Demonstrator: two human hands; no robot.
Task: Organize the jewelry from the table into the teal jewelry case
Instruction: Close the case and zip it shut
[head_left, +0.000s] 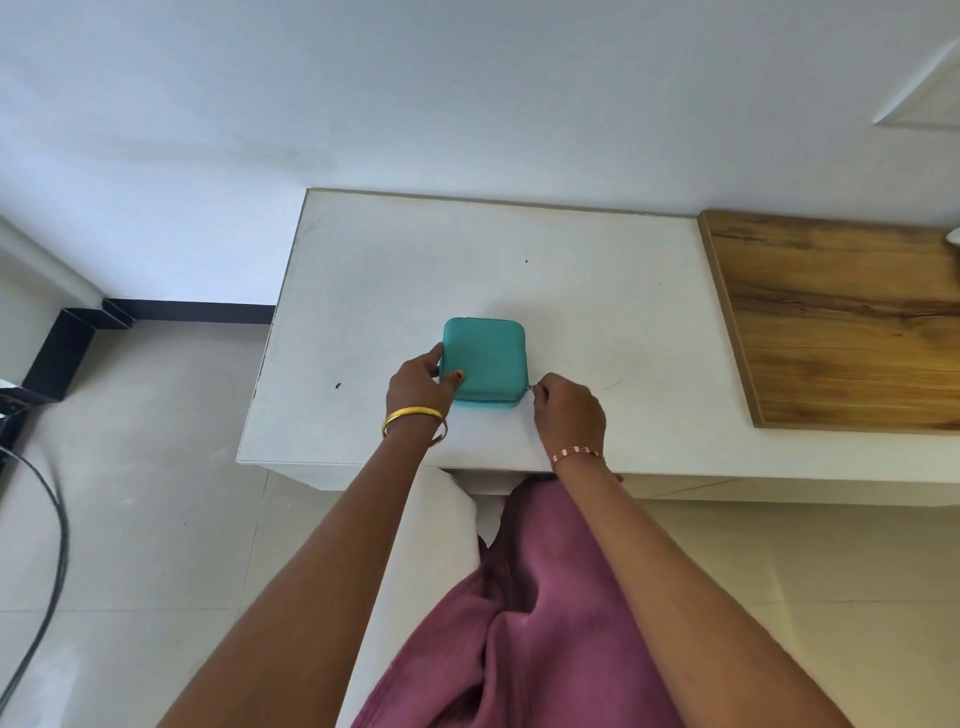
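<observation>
A square teal jewelry case (485, 358) lies closed on the white table (467, 260), near its front edge. My left hand (421, 387) grips the case's left front corner, thumb on the lid and fingers along the left side. At the case's right front corner my right hand (569, 408) pinches the small metal zipper pull (530, 387). No loose jewelry shows on the table. A gold bangle sits on my left wrist and a red-and-white beaded band on my right wrist.
A wooden panel (841, 322) covers the table's right part. The wall stands right behind the table. Tiled floor with a black cable (52, 545) lies to the left. Pink cloth and a white cushion are under my arms.
</observation>
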